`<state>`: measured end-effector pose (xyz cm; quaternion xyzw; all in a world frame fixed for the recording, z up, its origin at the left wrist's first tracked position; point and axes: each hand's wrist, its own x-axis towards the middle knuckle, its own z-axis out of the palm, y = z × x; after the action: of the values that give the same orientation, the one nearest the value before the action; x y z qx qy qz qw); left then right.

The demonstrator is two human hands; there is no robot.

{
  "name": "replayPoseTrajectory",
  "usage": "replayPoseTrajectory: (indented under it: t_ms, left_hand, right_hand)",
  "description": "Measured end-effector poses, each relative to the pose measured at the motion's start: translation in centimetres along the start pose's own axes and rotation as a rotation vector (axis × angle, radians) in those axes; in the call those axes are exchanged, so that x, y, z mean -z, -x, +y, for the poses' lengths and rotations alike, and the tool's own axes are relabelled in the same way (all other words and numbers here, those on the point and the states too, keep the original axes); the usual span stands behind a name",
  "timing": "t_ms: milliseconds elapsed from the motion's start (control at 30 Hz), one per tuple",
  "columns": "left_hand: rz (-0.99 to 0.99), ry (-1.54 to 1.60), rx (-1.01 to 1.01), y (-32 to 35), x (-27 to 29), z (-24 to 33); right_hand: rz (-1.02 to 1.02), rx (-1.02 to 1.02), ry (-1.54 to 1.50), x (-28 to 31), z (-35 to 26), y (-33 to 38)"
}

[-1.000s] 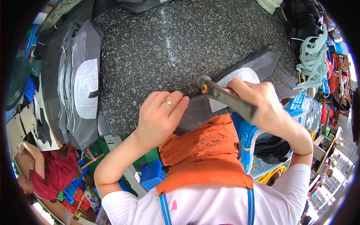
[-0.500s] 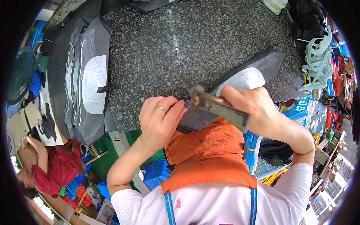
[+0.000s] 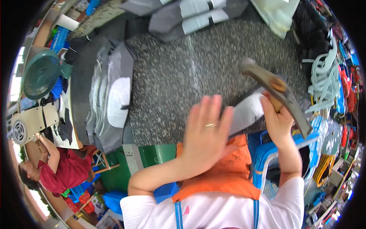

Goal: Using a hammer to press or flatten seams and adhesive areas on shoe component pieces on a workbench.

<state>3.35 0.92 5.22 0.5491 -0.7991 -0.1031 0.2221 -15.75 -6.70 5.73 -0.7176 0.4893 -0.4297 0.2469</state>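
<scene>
My right hand is closed round the wooden handle of a hammer, whose long worn metal head is raised at the right above the stone slab. Below and behind it lies a dark grey flat piece with a white patch, at the slab's near edge and partly hidden by the hammer and hand. My left hand, with a ring on one finger, is spread flat and somewhat blurred beside that piece's left end. It holds nothing; whether it touches the piece, I cannot tell.
The speckled stone slab fills the middle. Stacked grey pieces with white patches lie left, more grey pieces at the far edge. Pale strips hang right; a blue basket stands below. A co-worker in red sits left.
The left hand has come off the grey piece's edge, its bent fingers now stretched out. The hammer has swung up and right in the right hand. The whole view has shifted.
</scene>
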Motion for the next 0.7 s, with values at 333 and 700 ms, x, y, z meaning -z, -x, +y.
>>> replayPoseTrajectory:
  t_ms: [333,700]
  left_hand:
    - [0.806,-0.467,-0.17,-19.5,4.5,-8.0]
    - [0.522,-0.55,0.605,-0.3,3.8,-17.0]
  right_hand:
    - [0.519,-0.143,-0.425,0.4,4.7,2.8]
    - [0.35,-0.292,-0.386,-0.1,5.1,2.4]
